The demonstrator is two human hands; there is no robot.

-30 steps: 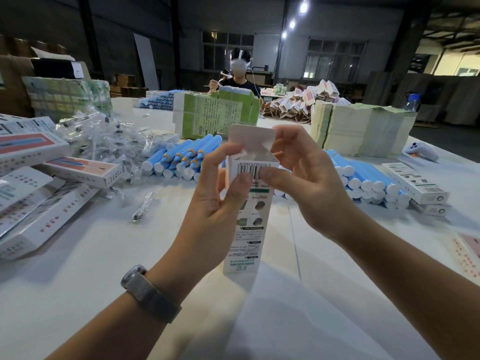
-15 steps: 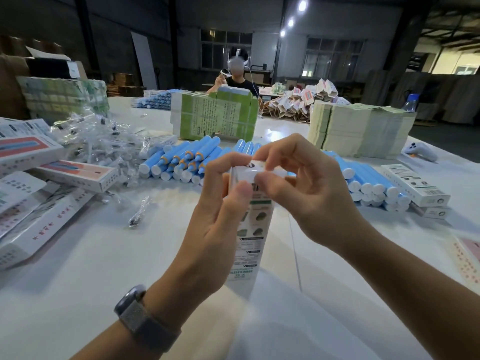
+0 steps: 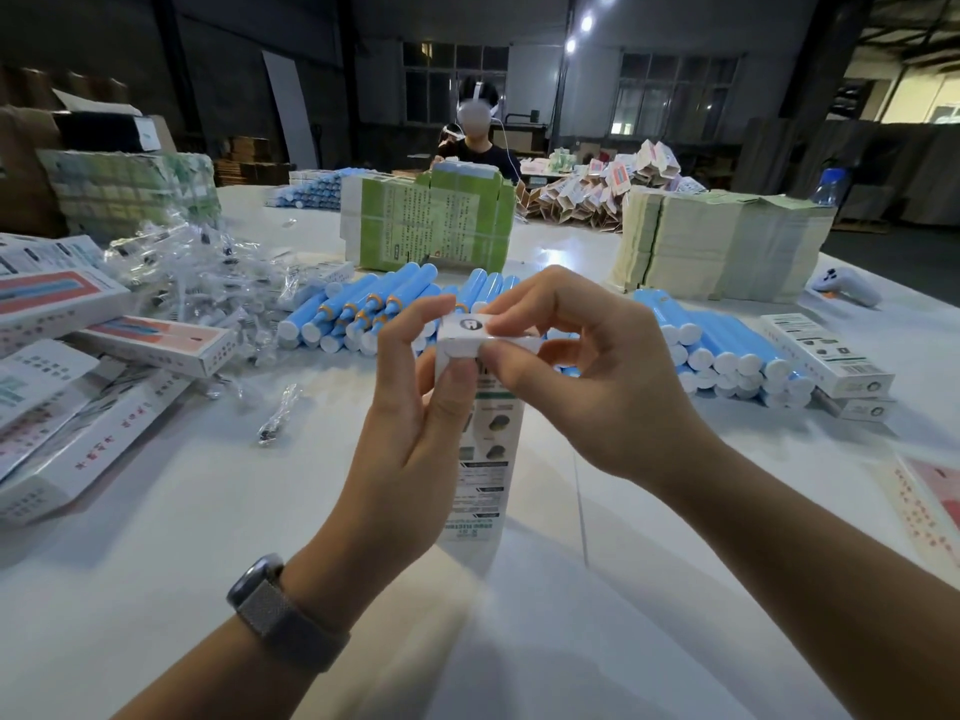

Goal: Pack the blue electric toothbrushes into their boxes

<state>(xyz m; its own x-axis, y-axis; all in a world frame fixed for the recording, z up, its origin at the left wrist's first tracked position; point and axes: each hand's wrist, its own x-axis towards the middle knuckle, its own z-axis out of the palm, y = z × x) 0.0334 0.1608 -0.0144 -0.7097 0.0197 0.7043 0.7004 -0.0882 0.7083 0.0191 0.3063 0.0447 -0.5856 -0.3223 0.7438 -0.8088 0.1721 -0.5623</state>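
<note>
A tall white toothbrush box (image 3: 485, 459) with green print stands upright in the middle of the white table (image 3: 156, 537). My left hand (image 3: 410, 423) grips its upper part from the left, thumb on the front. My right hand (image 3: 587, 376) pinches the folded top flap, which lies flat over the box's top and shows a tooth logo. Behind the box lie two heaps of blue electric toothbrushes (image 3: 363, 314), the second heap of blue toothbrushes (image 3: 727, 350) at the right. The box's contents are hidden.
Closed boxes (image 3: 67, 366) pile up at the left beside bagged brush heads (image 3: 197, 272). One loose bagged head (image 3: 278, 420) lies nearer. Green cartons (image 3: 431, 226), stacked flat sheets (image 3: 722, 246), two packed boxes (image 3: 826, 356) and a white controller (image 3: 849, 285) stand behind. Another person (image 3: 475, 142) works opposite.
The box's top flap stood up open a second ago; my right hand has folded it down over the top. The box has dropped slightly lower in my hands.
</note>
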